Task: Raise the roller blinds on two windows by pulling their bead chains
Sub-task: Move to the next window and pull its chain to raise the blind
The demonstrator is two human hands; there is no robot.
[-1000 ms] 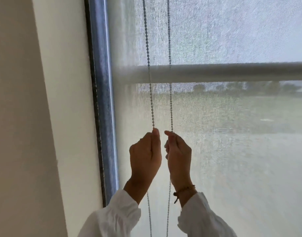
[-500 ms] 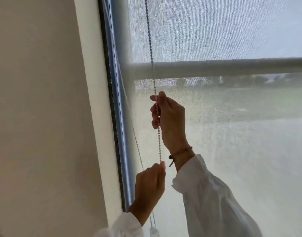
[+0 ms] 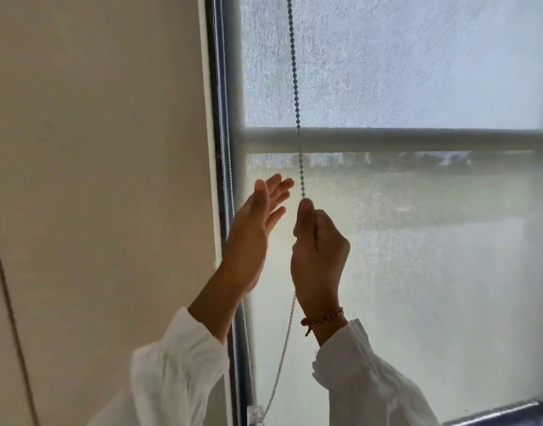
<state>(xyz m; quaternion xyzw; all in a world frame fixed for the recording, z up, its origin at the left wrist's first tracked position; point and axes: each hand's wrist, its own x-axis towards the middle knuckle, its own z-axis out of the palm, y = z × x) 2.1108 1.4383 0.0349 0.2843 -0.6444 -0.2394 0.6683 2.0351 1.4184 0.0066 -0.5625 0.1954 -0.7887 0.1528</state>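
A translucent white roller blind (image 3: 417, 241) covers the window, and its lower edge shows at the bottom right. One strand of the bead chain (image 3: 295, 96) hangs taut from the top down into my right hand (image 3: 319, 250), which is closed on it in a fist. Below that fist the chain slackens and curves down-left to a small white holder near the frame. The other strand of the chain runs close along the window frame (image 3: 225, 149), behind my left hand (image 3: 257, 229). That hand is raised beside the taut strand, fingers spread, touching nothing.
A beige wall (image 3: 110, 179) fills the left side up to the dark window frame. A horizontal window bar (image 3: 417, 139) shows through the blind at mid height. White sleeves cover both forearms, and a braided bracelet (image 3: 322, 318) circles the right wrist.
My left hand has let go of the chain and risen, open, beside my right. My right hand has pulled its strand downward. The blind's lower edge has come into view at the bottom right.
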